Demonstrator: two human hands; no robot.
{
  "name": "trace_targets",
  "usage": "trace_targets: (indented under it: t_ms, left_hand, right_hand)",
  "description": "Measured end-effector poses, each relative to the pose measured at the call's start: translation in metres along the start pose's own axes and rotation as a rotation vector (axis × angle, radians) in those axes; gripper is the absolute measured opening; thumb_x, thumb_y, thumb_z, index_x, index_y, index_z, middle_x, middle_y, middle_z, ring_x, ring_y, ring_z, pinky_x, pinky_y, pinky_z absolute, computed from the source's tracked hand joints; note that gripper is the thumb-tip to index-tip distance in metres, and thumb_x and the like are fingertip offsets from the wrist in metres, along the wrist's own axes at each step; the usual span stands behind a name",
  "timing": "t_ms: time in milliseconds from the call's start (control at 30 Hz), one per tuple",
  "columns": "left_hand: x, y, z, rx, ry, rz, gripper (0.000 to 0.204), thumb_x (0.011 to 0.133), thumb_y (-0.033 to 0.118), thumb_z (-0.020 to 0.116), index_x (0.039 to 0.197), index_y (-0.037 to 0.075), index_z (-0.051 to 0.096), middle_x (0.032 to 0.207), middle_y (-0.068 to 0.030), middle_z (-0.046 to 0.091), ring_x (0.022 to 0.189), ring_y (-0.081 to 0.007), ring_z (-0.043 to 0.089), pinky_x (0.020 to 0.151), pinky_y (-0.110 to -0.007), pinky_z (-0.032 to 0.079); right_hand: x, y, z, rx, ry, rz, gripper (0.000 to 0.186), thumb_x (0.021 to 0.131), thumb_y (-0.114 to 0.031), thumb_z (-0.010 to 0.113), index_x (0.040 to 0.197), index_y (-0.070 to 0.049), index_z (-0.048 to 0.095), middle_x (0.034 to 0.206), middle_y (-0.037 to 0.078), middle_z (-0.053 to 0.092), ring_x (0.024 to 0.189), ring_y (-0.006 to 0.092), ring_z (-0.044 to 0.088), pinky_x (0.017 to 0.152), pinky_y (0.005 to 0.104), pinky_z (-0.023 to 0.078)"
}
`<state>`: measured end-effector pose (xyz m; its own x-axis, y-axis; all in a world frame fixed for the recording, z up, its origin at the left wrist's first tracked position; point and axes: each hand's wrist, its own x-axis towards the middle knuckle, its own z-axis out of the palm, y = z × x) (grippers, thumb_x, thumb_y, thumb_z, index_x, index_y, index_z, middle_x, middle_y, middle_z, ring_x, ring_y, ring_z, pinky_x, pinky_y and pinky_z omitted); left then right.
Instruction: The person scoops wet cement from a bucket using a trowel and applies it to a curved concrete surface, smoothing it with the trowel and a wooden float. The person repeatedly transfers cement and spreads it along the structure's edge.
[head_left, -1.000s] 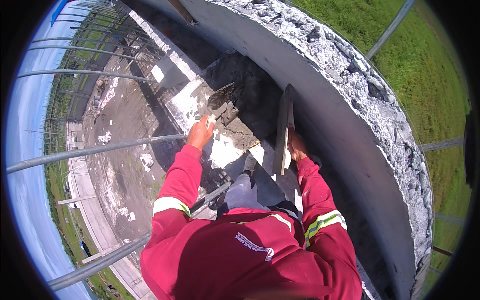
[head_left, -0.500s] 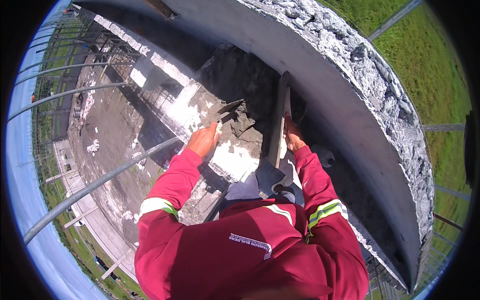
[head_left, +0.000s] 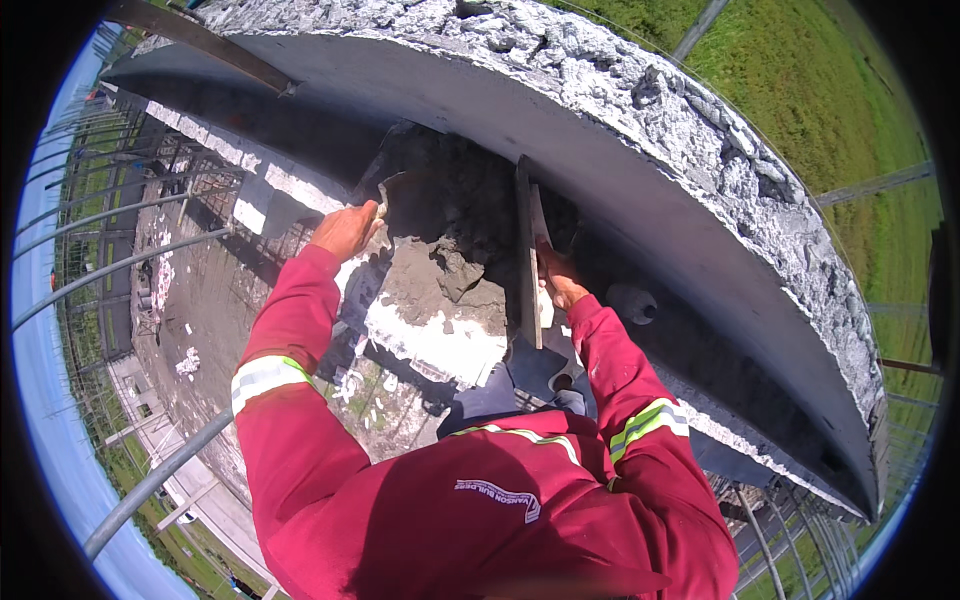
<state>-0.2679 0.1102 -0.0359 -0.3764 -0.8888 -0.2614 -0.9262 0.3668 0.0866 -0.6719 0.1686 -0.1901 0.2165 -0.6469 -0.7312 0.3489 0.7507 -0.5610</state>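
My left hand point(head_left: 345, 230) is closed around the pale handle of a trowel point(head_left: 404, 188). Its blade lies over dark wet mortar point(head_left: 465, 185) beside the wall, partly lost in shadow. My right hand point(head_left: 562, 278) grips a long, flat plasterer's float point(head_left: 527, 255) by the handle on its back. The float stands on edge, its far end close to the wall. A lump of grey mortar point(head_left: 458, 278) sits on the white-splashed ledge between my hands.
A curved concrete wall point(head_left: 640, 180) with a rough broken top runs along the far and right sides. A pale rounded container point(head_left: 632, 303) sits right of my right hand. Metal bars point(head_left: 160, 475) cross the left, above ground far below. A brown beam point(head_left: 205, 45) meets the wall.
My left hand and the trowel have moved left and farther out, away from the mortar lump. The float remains in my right hand, a little further left in view. The whole view has turned slightly.
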Motion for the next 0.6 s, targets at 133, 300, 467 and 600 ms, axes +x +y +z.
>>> trace_targets:
  t_ms: [133,300,467,600]
  left_hand:
    - [0.024,-0.057,-0.054,0.122,0.115,0.155,0.026,0.099,0.029,0.061,0.110,0.008,0.052,0.103,-0.0148,0.067,0.082,-0.0377,0.067,0.070,-0.048,0.053]
    - [0.159,-0.093,-0.017,0.406,-0.274,0.171,0.044,0.102,0.046,0.051,0.126,0.011,0.063,0.091,-0.0185,0.071,0.087,-0.0363,0.069,0.074,-0.046,0.054]
    - [0.124,-0.056,0.043,-0.042,-0.311,0.273,0.038,0.102,0.039,0.056,0.122,0.007,0.058,0.088,-0.0246,0.070,0.085,-0.0458,0.067,0.073,-0.052,0.053]
    - [0.044,0.006,0.034,-0.166,-0.192,0.145,0.034,0.102,0.037,0.055,0.108,0.004,0.050,0.080,-0.0262,0.067,0.080,-0.0485,0.064,0.069,-0.057,0.049]
  right_hand:
    - [0.004,0.004,0.000,0.001,0.049,-0.007,0.045,0.092,-0.053,0.069,0.087,-0.010,0.055,0.053,0.001,0.040,0.041,0.0146,0.039,0.042,0.0329,0.033]
    - [0.002,0.002,0.005,-0.010,0.104,-0.025,0.045,0.093,-0.052,0.069,0.081,-0.012,0.052,0.054,0.001,0.040,0.042,0.0141,0.038,0.043,0.0327,0.032]
    - [-0.006,-0.005,0.006,-0.063,0.104,0.011,0.053,0.094,-0.053,0.067,0.065,-0.015,0.045,0.055,0.000,0.039,0.045,0.0138,0.036,0.046,0.0327,0.031]
    - [-0.005,-0.007,0.005,-0.063,0.011,0.021,0.050,0.100,-0.055,0.057,0.070,-0.016,0.048,0.059,-0.003,0.036,0.049,0.0106,0.034,0.049,0.0292,0.030]
